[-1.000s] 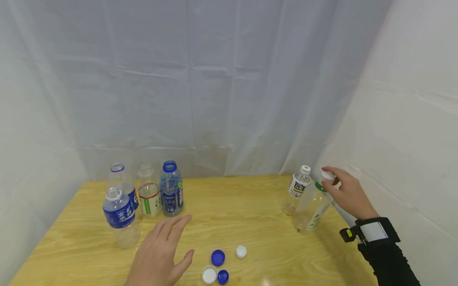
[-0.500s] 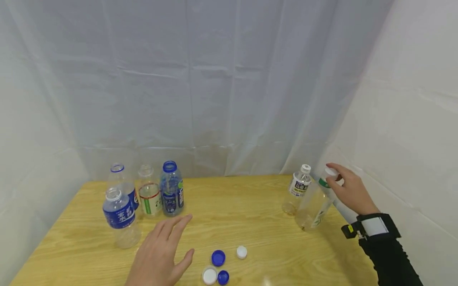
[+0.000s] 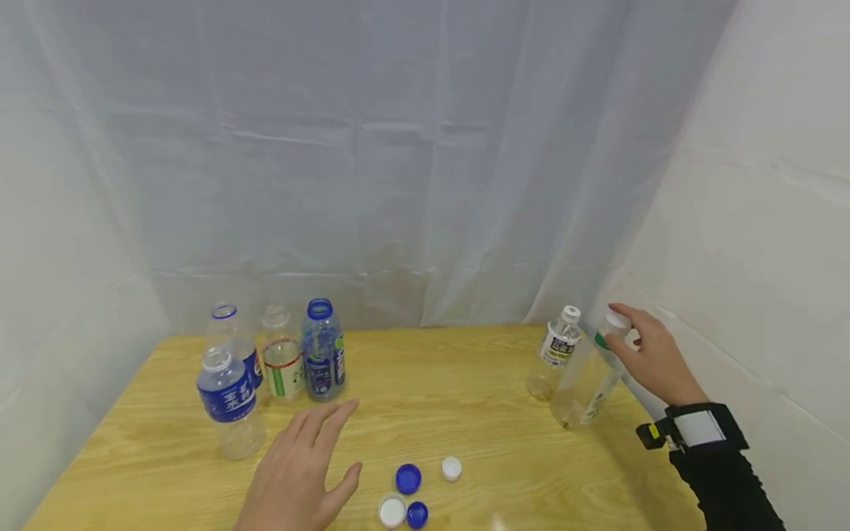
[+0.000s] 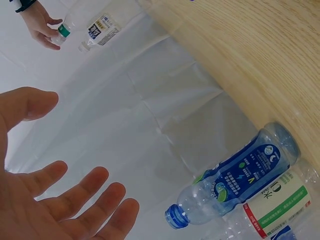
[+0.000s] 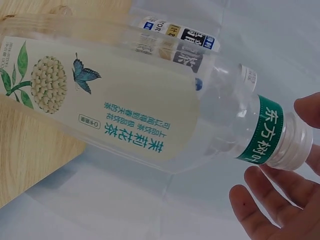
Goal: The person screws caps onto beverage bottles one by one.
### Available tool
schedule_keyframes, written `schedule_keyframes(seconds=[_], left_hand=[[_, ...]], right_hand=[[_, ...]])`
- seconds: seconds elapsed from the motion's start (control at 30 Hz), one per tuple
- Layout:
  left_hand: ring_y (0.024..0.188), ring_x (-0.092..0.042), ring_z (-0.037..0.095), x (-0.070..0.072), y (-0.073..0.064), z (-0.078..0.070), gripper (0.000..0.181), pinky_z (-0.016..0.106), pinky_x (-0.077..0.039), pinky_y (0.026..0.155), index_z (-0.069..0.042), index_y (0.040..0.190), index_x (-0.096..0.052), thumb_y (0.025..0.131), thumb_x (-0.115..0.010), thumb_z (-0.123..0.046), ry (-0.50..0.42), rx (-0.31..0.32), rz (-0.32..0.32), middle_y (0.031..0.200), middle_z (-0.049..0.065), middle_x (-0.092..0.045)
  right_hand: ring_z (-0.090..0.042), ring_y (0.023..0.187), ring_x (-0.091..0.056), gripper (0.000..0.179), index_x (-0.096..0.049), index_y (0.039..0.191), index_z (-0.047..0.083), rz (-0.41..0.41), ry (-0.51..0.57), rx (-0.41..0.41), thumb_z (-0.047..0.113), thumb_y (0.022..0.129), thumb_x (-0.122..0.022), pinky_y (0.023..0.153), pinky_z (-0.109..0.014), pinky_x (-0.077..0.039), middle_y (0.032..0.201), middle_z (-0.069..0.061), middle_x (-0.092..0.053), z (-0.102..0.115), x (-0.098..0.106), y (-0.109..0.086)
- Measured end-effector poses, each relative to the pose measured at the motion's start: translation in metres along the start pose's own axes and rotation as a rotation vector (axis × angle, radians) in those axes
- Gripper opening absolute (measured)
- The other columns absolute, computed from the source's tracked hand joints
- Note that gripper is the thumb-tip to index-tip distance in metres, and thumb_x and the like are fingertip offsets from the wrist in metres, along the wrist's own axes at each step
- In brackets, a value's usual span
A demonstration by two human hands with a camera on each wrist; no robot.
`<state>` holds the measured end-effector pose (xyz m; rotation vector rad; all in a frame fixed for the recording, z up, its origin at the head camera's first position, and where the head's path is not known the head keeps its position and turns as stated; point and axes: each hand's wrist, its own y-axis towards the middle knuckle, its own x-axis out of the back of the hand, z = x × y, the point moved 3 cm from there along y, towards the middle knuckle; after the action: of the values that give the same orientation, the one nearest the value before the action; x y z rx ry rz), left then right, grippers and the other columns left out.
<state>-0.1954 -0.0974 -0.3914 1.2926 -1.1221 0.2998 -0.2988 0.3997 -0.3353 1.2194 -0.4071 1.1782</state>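
My left hand (image 3: 299, 464) is held out over the table's front left, fingers spread and nothing in them; the left wrist view shows the left hand's palm (image 4: 75, 210) with the blue-tinted bottle (image 4: 240, 175) beyond it. At the table's right side, my right hand (image 3: 654, 358) has thumb and fingers around the white-capped top of a tall clear tea bottle (image 3: 584, 387). Up close, that tea bottle (image 5: 120, 95) has a green neck band and a jasmine label, and the thumb lies right at its top. Just left of it stands a smaller clear bottle (image 3: 553, 358) with a white cap.
Uncapped bottles stand on the left: a blue-labelled water bottle (image 3: 229, 402), a Pepsi-style bottle (image 3: 232, 339), a green-and-white labelled one (image 3: 282, 358) and a blue one (image 3: 323, 354). Blue caps (image 3: 408, 479) and white caps (image 3: 451, 468) lie at the table's front. A pale curtain (image 3: 398, 184) hangs behind.
The tea bottle's top has shifted slightly right and back with my right hand, and its base has moved a little right beside the smaller bottle. My left hand has stayed in place.
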Motion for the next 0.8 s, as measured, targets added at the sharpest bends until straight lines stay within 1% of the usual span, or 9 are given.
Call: schedule_keyframes(seconds=[0.1,0.17,0.27,0.3,0.4,0.57,0.67,0.8], left_hand=[[0.111,-0.061,0.021,0.001,0.001,0.000,0.078,0.040,-0.057,0.088,-0.017,0.140,-0.055,0.072,-0.086,-0.041,0.001,0.010,0.012,0.125,0.001,-0.063],[0.111,-0.061,0.021,0.002,0.001,0.000,0.078,0.040,-0.057,0.088,-0.017,0.140,-0.055,0.072,-0.086,-0.041,0.003,0.012,0.015,0.125,0.001,-0.063],[0.111,-0.061,0.020,0.003,0.001,-0.001,0.078,0.039,-0.057,0.089,-0.017,0.140,-0.056,0.072,-0.086,-0.041,0.005,0.009,0.015,0.124,0.001,-0.063],[0.111,-0.061,0.020,0.003,0.000,-0.001,0.078,0.039,-0.057,0.088,-0.017,0.140,-0.056,0.072,-0.086,-0.041,0.005,0.009,0.015,0.124,0.000,-0.063],[0.112,-0.061,0.019,0.004,0.000,-0.001,0.078,0.039,-0.057,0.089,-0.018,0.140,-0.055,0.072,-0.086,-0.041,0.003,0.010,0.020,0.125,-0.001,-0.062],[0.113,-0.060,0.018,0.004,0.000,-0.002,0.077,0.039,-0.056,0.091,-0.018,0.140,-0.055,0.073,-0.085,-0.041,0.004,0.026,0.039,0.126,-0.001,-0.062],[0.113,-0.060,0.018,0.004,-0.001,-0.002,0.077,0.039,-0.057,0.090,-0.018,0.140,-0.055,0.073,-0.085,-0.042,0.008,0.030,0.040,0.126,-0.001,-0.062],[0.113,-0.060,0.018,0.004,-0.003,-0.001,0.077,0.039,-0.057,0.090,-0.018,0.140,-0.055,0.073,-0.085,-0.041,0.003,0.014,0.025,0.125,-0.001,-0.062]], right_hand=[[-0.048,0.127,-0.045,0.054,-0.043,0.151,0.003,-0.014,0.008,0.028,0.019,0.102,-0.058,0.091,-0.062,-0.044,0.145,-0.028,-0.046,0.003,0.001,0.000],[-0.051,0.131,-0.040,0.053,-0.044,0.150,0.004,-0.022,0.008,0.042,0.018,0.101,-0.059,0.096,-0.067,-0.040,0.147,-0.028,-0.045,0.005,0.001,0.000],[-0.054,0.135,-0.034,0.052,-0.046,0.148,0.004,-0.039,-0.003,0.054,0.018,0.100,-0.061,0.098,-0.073,-0.034,0.149,-0.029,-0.041,0.011,0.003,0.000],[-0.054,0.135,-0.032,0.052,-0.046,0.147,0.004,-0.046,-0.011,0.057,0.018,0.100,-0.061,0.098,-0.073,-0.034,0.150,-0.029,-0.040,0.014,0.004,0.000],[-0.053,0.136,-0.029,0.051,-0.047,0.146,0.003,-0.068,-0.034,0.068,0.016,0.098,-0.062,0.095,-0.073,-0.035,0.152,-0.028,-0.036,0.023,0.008,-0.001],[-0.050,0.139,-0.029,0.051,-0.049,0.145,0.005,-0.091,-0.046,0.117,0.010,0.096,-0.064,0.092,-0.072,-0.039,0.154,-0.025,-0.035,0.043,0.010,-0.003],[-0.047,0.140,-0.030,0.052,-0.052,0.144,0.007,-0.103,-0.027,0.171,0.006,0.094,-0.067,0.093,-0.069,-0.041,0.154,-0.023,-0.037,0.058,0.009,-0.004],[-0.040,0.139,-0.036,0.055,-0.054,0.142,0.009,-0.104,-0.002,0.256,0.003,0.091,-0.070,0.093,-0.060,-0.045,0.152,-0.019,-0.042,0.080,0.004,-0.008]])
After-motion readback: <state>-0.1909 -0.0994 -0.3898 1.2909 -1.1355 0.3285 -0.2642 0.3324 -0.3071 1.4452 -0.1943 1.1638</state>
